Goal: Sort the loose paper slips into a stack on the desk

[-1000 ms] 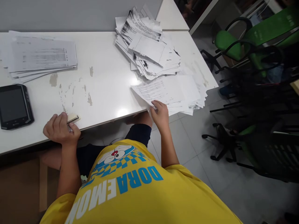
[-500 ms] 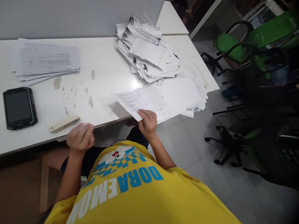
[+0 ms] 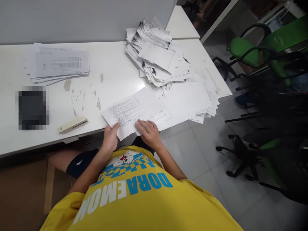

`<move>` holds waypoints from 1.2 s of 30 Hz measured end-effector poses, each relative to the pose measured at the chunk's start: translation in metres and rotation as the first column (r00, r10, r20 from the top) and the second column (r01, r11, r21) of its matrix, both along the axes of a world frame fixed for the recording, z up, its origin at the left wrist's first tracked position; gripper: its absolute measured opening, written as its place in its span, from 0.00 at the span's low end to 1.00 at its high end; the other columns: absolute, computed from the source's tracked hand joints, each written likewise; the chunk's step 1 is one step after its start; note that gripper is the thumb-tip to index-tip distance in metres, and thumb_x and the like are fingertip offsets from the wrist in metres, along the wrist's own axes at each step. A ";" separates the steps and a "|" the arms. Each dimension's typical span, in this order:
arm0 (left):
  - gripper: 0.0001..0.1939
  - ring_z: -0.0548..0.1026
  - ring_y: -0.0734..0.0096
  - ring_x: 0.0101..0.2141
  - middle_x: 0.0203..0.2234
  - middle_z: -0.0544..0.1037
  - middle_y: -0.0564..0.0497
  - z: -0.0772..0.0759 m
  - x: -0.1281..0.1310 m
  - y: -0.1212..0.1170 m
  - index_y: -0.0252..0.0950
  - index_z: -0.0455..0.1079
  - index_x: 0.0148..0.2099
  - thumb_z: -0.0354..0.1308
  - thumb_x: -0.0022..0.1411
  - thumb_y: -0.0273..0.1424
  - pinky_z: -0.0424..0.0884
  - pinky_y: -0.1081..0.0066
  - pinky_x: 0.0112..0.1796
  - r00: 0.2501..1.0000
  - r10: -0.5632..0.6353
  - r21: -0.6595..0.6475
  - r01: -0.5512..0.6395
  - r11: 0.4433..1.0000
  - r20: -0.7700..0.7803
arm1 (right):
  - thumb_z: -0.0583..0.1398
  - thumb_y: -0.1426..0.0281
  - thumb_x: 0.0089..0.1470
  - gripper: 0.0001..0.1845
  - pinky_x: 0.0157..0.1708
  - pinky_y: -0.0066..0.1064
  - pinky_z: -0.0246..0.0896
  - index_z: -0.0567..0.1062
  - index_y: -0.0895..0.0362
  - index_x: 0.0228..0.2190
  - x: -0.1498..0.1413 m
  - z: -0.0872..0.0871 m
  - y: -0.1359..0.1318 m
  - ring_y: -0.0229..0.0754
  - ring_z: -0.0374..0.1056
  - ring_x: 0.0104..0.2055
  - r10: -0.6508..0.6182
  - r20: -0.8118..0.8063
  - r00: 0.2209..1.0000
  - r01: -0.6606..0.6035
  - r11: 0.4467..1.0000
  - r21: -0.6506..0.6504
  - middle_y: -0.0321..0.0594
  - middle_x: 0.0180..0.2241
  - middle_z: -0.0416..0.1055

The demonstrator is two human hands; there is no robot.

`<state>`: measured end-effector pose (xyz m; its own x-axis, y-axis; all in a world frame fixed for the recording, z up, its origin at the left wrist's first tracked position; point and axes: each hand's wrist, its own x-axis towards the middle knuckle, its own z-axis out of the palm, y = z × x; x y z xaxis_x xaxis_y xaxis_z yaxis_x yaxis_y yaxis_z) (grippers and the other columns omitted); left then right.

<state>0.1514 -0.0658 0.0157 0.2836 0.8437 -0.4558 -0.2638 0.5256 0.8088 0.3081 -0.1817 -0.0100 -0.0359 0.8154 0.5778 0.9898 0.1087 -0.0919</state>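
The printed sheet (image 3: 127, 112) overhangs the desk (image 3: 115, 64). At 7 o'clock the left hand (image 3: 110, 138) pinches it, thumb on top; at 5, the right hand (image 3: 150, 133) lies half-curled on it, grip hidden. A beige stapler (image 3: 73, 125) sits at 9, a paper heap (image 3: 156, 56) at 1.

head camera | head-worn | facing forward and down | near, above hands (image 3: 150, 134) and desk (image 3: 112, 61)

Green chair (image 3: 244, 53) on tiled floor (image 3: 192, 150), right — grey partition (image 3: 84, 21), upper left.
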 end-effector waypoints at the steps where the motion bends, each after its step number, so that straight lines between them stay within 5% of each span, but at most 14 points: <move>1: 0.20 0.77 0.54 0.53 0.46 0.82 0.44 0.001 0.000 0.001 0.35 0.76 0.48 0.69 0.51 0.30 0.72 0.58 0.57 1.000 0.016 -0.032 -0.016 0.999 0.008 | 0.52 0.77 0.64 0.21 0.55 0.37 0.60 0.73 0.54 0.55 0.005 0.000 -0.002 0.42 0.70 0.53 -0.040 0.009 0.999 0.040 0.999 0.023 0.47 0.52 0.76; 6: 0.19 0.78 0.58 0.51 0.45 0.82 0.46 0.012 -0.004 0.005 0.36 0.75 0.52 0.63 0.56 0.26 0.74 0.63 0.56 0.993 0.077 -0.167 -0.062 0.984 0.084 | 0.52 0.79 0.64 0.21 0.46 0.35 0.60 0.75 0.52 0.52 0.025 0.002 -0.010 0.40 0.71 0.41 -0.140 0.014 0.990 0.138 0.983 0.123 0.44 0.41 0.78; 13: 0.20 0.74 0.59 0.57 0.50 0.80 0.49 0.031 -0.003 -0.001 0.40 0.72 0.57 0.58 0.62 0.29 0.76 0.65 0.53 0.953 0.236 -0.208 -0.196 0.958 0.188 | 0.52 0.81 0.62 0.23 0.45 0.34 0.59 0.77 0.51 0.50 0.034 -0.002 -0.016 0.40 0.70 0.42 -0.160 -0.014 0.987 0.160 0.978 0.132 0.44 0.41 0.78; 18: 0.24 0.68 0.59 0.62 0.57 0.76 0.52 0.040 0.004 -0.007 0.45 0.70 0.59 0.60 0.61 0.27 0.74 0.62 0.56 0.960 0.174 -0.129 -0.148 0.981 0.219 | 0.53 0.81 0.61 0.23 0.46 0.35 0.58 0.78 0.49 0.50 0.042 -0.006 -0.025 0.41 0.70 0.43 -0.233 0.004 0.973 0.229 0.961 0.153 0.43 0.41 0.78; 27: 0.27 0.72 0.60 0.59 0.55 0.78 0.49 0.043 0.015 0.003 0.41 0.69 0.61 0.58 0.60 0.21 0.68 0.62 0.61 0.963 0.149 -0.158 -0.115 0.981 0.224 | 0.54 0.79 0.61 0.21 0.43 0.35 0.59 0.79 0.50 0.48 0.067 -0.013 -0.040 0.43 0.68 0.41 -0.393 0.082 0.916 0.349 0.880 0.323 0.44 0.39 0.78; 32: 0.23 0.72 0.60 0.59 0.54 0.78 0.49 0.037 0.008 0.004 0.39 0.71 0.58 0.58 0.61 0.22 0.68 0.62 0.61 0.972 0.168 -0.145 -0.145 0.979 0.165 | 0.50 0.84 0.55 0.29 0.46 0.41 0.61 0.78 0.50 0.50 0.093 -0.016 -0.039 0.47 0.68 0.46 -0.503 0.028 0.864 0.496 0.859 0.127 0.47 0.44 0.77; 36: 0.22 0.73 0.59 0.58 0.54 0.78 0.48 0.034 -0.008 0.000 0.40 0.72 0.56 0.59 0.60 0.23 0.69 0.62 0.60 0.974 0.192 -0.098 -0.181 0.979 0.117 | 0.48 0.87 0.45 0.39 0.54 0.55 0.61 0.71 0.54 0.57 0.094 0.008 -0.037 0.54 0.63 0.58 -0.500 -0.059 0.864 0.490 0.862 -0.130 0.52 0.56 0.71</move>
